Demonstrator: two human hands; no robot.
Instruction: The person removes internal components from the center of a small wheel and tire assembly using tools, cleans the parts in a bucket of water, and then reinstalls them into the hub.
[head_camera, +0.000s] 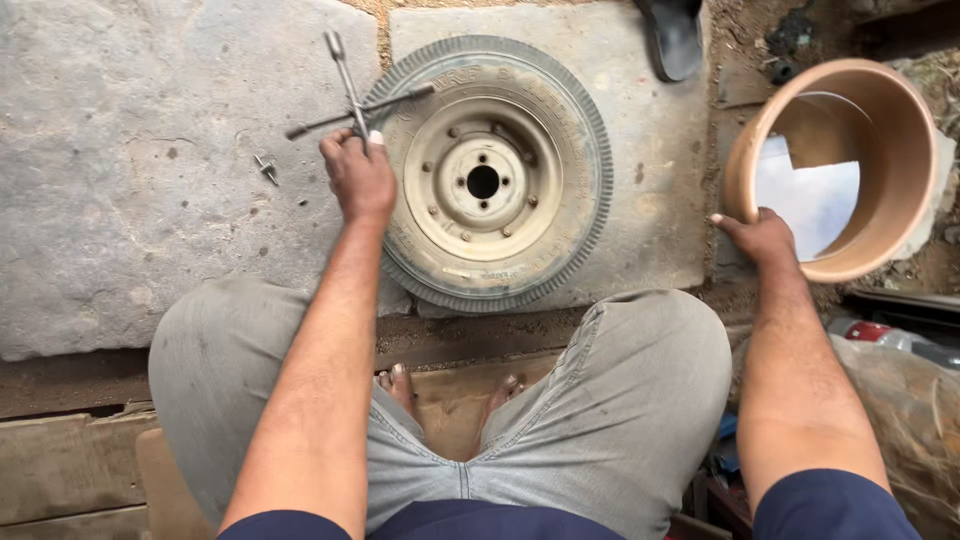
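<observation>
A small tyre on a dusty beige wheel rim (487, 180) lies flat on a stone slab in front of my knees. My left hand (357, 178) is closed on a metal cross wrench (352, 100) that rests at the tyre's left edge. My right hand (762, 240) grips the near rim of a tan plastic tub (836, 165) holding water, off to the right of the tyre.
A small loose bolt (266, 167) lies on the grey slab (130, 180) left of the wrench. A dark sandal (673, 38) sits beyond the tyre. Wooden boards (70, 465) lie at lower left; a plastic bag and clutter (900, 390) sit at right.
</observation>
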